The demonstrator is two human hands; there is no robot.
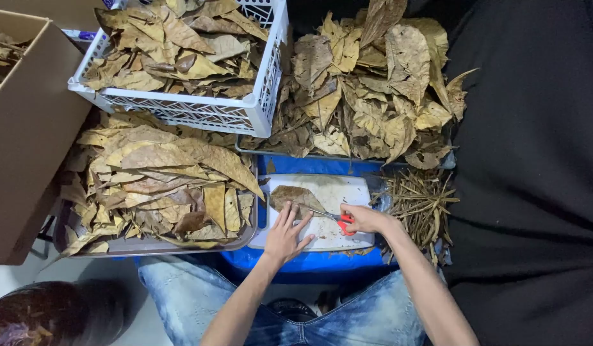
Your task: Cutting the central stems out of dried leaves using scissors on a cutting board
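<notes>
A big heap of dry brown leaves [373, 90] lies at 1 o'clock, and a white plastic basket [200, 112] of leaves stands at 11 o'clock. The white cutting board [338, 192] is in the centre. On it, the left hand [285, 236] lies flat with open fingers, pressing a dry leaf [295, 196]. At 3 o'clock from the left hand, the right hand [364, 219] is closed around red-handled scissors [335, 218], whose blades touch the leaf.

Informal leaf-processing workspace, probably home-based. Dried brown leaves are lying heaped in a white plastic crate [200, 109], on a metal tray [149, 245] and in a loose pile [373, 90]; trimmed stems [421, 205] are gathering beside a white cutting board [335, 192]. A cardboard box [27, 128] is standing alongside.
</notes>
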